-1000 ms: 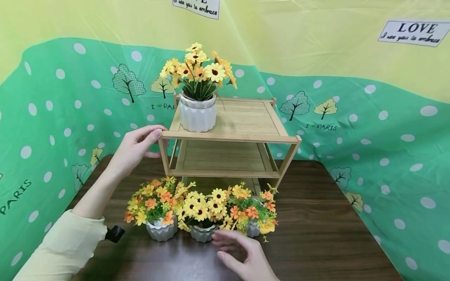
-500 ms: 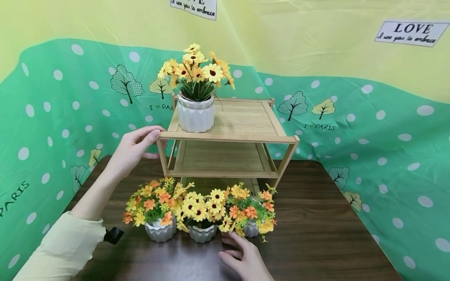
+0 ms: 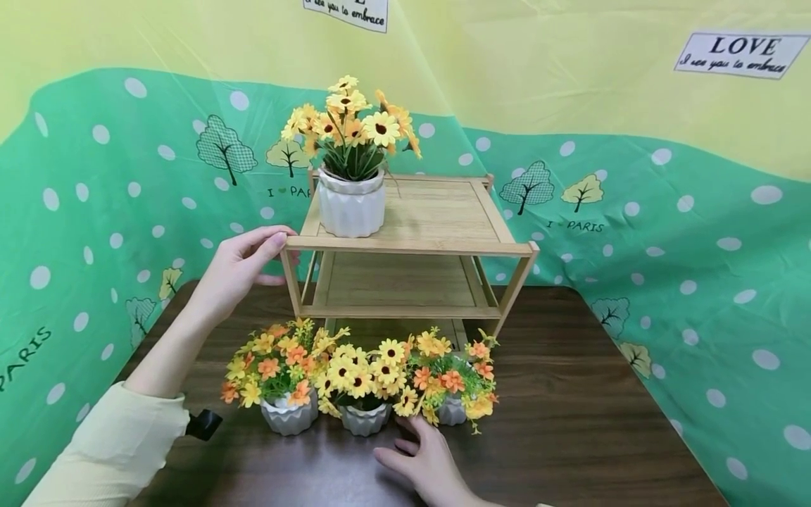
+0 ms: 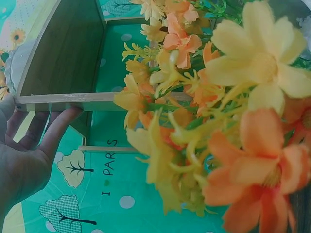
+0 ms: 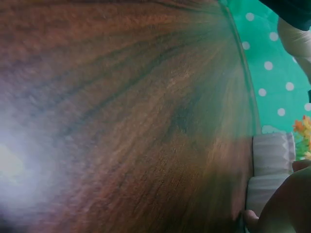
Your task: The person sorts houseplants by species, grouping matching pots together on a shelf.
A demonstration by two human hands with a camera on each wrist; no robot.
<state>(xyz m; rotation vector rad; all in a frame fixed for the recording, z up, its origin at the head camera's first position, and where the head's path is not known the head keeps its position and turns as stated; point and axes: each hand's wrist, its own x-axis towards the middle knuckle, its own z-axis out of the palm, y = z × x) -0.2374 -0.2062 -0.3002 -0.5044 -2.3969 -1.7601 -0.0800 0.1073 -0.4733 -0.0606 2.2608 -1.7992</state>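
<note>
So here's where things stand. One pot of tall yellow daisies [image 3: 351, 205] is up on the top tier of the wooden rack [image 3: 443, 211], upright, over toward the left side and near the front edge. Three more are down on the dark worktop [image 3: 570, 394], lined up in front of the rack: an orange-and-yellow flower pot [image 3: 289, 414] on the left, a short daisy pot [image 3: 365, 420] in the middle and a second mixed flower pot [image 3: 453, 410] on the right, their blooms pretty much running into each other.

Progress-wise, I'd call it early days: one pot on the rack, three not on it, so most of the pots are down low.

The left hand [image 3: 243, 271] has hold of the rack's front left corner, thumb on the near side and fingers tucked in behind, probably to steady it. The right hand [image 3: 427, 458] isn't gripping anything as far as I can see. It's loosely bent, thumb spread away, right by the middle and right pots. Can't tell if a fingertip is actually touching either one, since petals hang over that spot.
</note>
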